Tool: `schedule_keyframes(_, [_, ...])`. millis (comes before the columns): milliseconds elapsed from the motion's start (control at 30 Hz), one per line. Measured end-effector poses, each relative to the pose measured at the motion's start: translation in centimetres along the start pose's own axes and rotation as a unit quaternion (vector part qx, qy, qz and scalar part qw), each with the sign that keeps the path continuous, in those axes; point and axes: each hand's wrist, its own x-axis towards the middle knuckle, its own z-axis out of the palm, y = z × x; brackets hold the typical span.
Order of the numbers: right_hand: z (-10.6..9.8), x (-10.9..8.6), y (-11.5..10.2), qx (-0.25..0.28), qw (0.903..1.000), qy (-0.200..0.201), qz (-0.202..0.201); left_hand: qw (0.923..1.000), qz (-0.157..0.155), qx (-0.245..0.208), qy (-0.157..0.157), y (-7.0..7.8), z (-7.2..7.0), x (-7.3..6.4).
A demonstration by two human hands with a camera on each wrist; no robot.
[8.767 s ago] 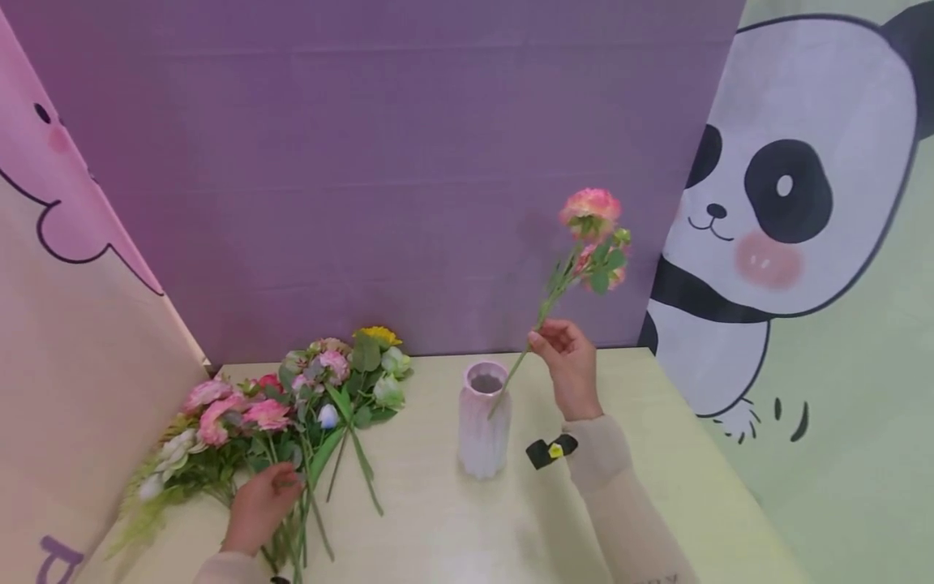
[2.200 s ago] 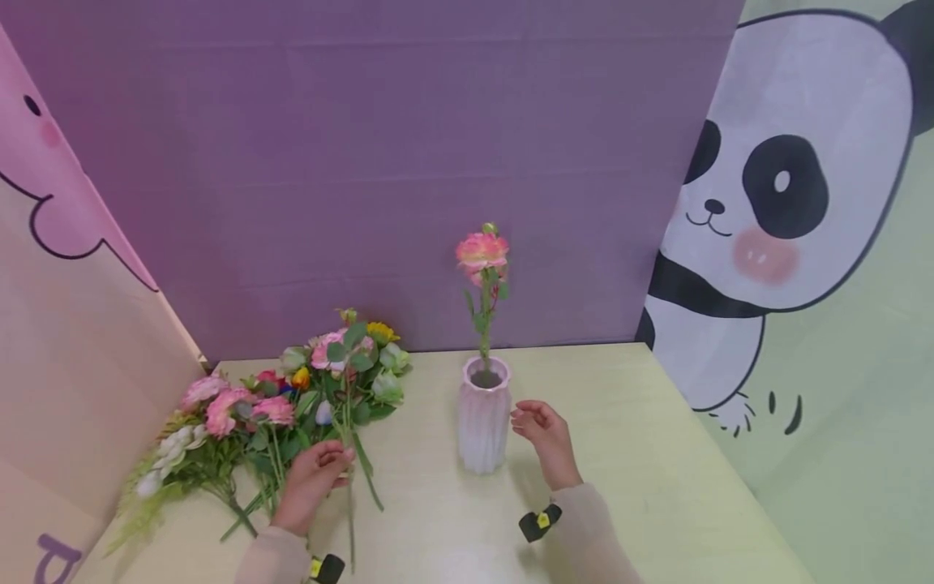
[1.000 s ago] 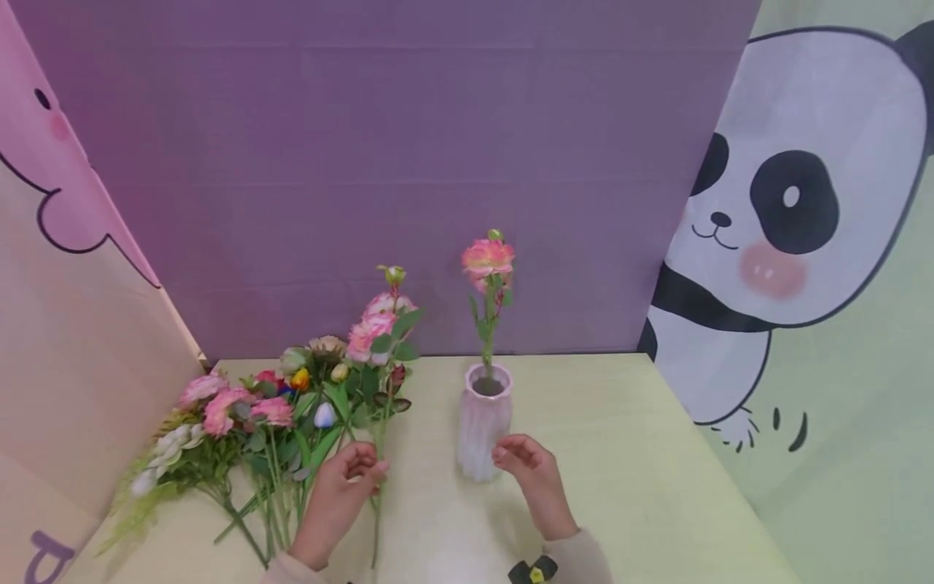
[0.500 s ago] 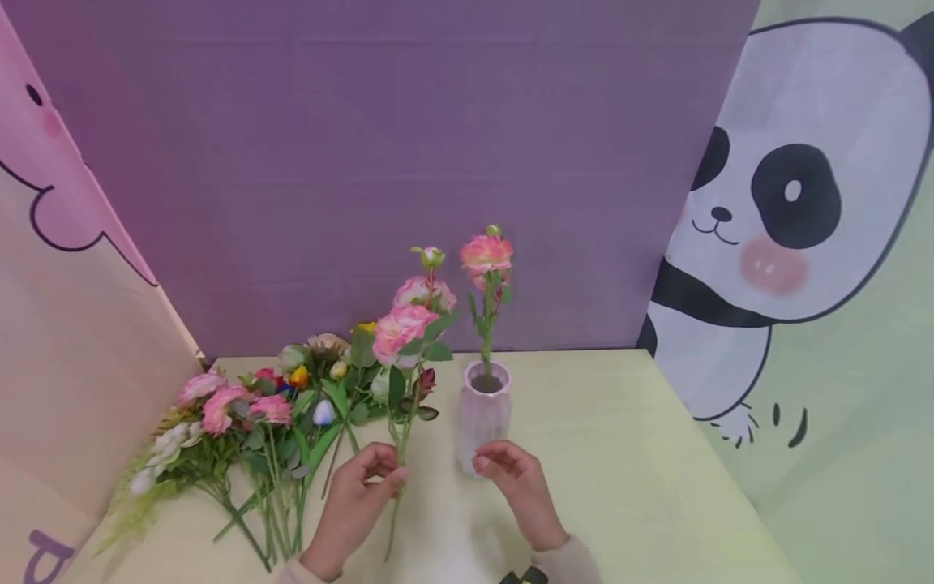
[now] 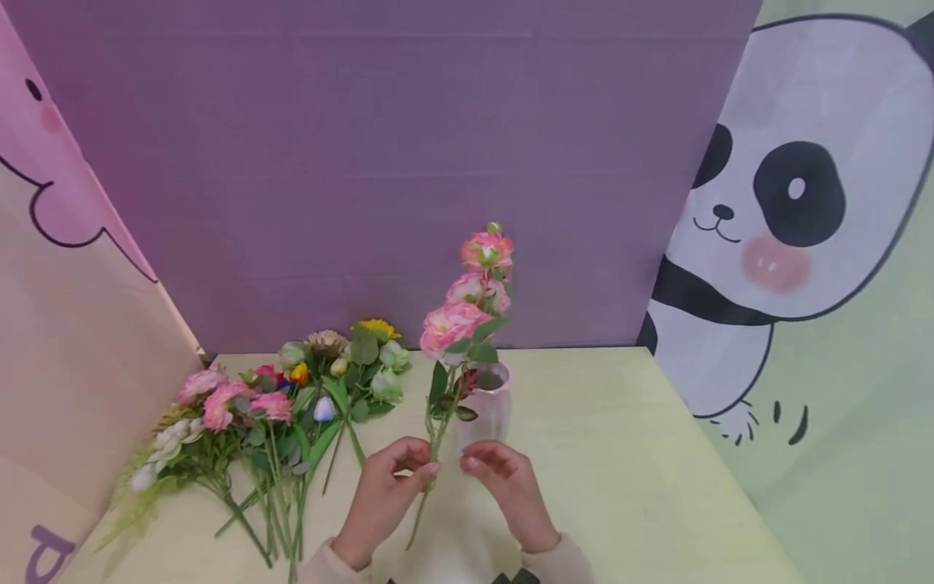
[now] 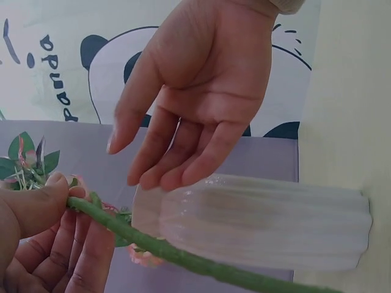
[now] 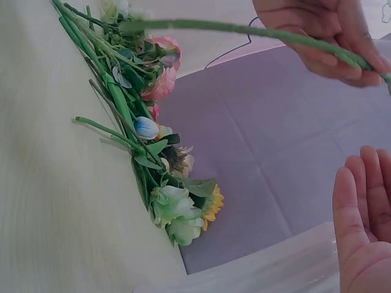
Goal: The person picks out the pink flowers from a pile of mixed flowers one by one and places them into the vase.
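My left hand [image 5: 387, 495] pinches the green stem [image 6: 183, 257] of an artificial pink flower [image 5: 451, 326] between thumb and fingers. The flower stands tilted, its blooms up in front of the vase, and its lower stem end hangs free above the table. My right hand [image 5: 513, 493] is just to the right, fingers loosely bent and holding nothing; the left wrist view shows a gap between it and the stem. Behind both hands stands a pale pink ribbed vase [image 5: 499, 418], partly hidden. Another pink-orange flower [image 5: 489, 250] rises from it, its stem hidden behind the held blooms.
A pile of artificial flowers lies on the left of the table [image 5: 627, 470]: pink blooms [image 5: 228, 405], a white-blue tulip [image 5: 324, 410], a yellow sunflower [image 5: 378, 328] and pale green blooms [image 5: 387, 384]. A purple backdrop [image 5: 350, 178] and panda-printed wall [image 5: 795, 219] enclose the table.
Earlier the right hand held the pink-orange flower beside the vase; now that flower stands in it. The left hand has lifted another pink flower from the pile and carried it right, toward the right hand.
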Motion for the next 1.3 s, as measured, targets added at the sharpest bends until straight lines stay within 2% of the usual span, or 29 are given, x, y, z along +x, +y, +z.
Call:
schedule_keyframes(300, [0.7, -0.8, 0.8, 0.01, 0.9995, -0.031, -0.003, 0.9989, 0.026, -0.038, -0.004, 0.0, 1.7, 0.2])
schedule_keyframes(567, [1.1, -1.2, 1.5, 0.031, 0.9977, -0.053, -0.028, 0.9988, 0.037, -0.031, -0.003, 0.0, 2.4, 0.2])
schedule_keyframes(833, [1.0, -1.3, 1.2, 0.035, 0.9987, -0.037, -0.011, 0.9987, 0.042, -0.029, -0.003, -0.2, 2.9, 0.3])
schedule_keyframes(1033, [0.9, -1.3, 0.7, 0.02, 0.9996, -0.014, -0.014, 0.999, 0.031, -0.03, -0.013, -0.1, 3.2, 0.4])
schedule_keyframes(1300, [0.5, -1.4, 0.1, 0.027, 0.9995, -0.008, -0.011, 0.9991, 0.022, -0.027, -0.025, 0.0, 3.7, 0.7])
